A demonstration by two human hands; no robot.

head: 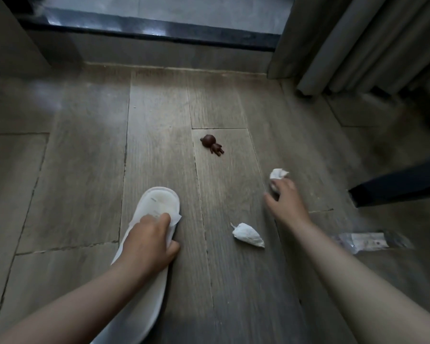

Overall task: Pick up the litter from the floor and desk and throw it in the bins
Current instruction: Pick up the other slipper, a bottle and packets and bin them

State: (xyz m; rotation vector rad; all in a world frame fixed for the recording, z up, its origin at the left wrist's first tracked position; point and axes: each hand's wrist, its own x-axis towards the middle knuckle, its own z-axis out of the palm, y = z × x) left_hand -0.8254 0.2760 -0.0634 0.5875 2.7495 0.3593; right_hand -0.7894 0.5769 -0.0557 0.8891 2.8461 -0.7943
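Grasping the far paper ball (279, 174): I would close all the fingers around it before I lift, because crumpled paper is light and can slip out of a pinch with two fingers only.
Look of the ball: white, crumpled, with a loose corner sticking up; it lies on the floor (85, 170), to the right of the middle.
Right hand (284, 194): it is on top of this ball with the fingers curled over it; I judge the grip is only forming and the ball is not yet lifted.
Second paper ball (248, 235): same white paper, pointed shape, near my right wrist and apart from the first one; I would take it next.
Clear wrapper (368, 240): flat on the floor, further right, partly blurred.
Left hand (148, 242): it grips a white slipper (159, 202), fingers on top, thumb on the side.
Brown toy figure (212, 144): lying beyond, well apart; I think it is not litter.
Bins: not in view, so I cannot plan the way to them.
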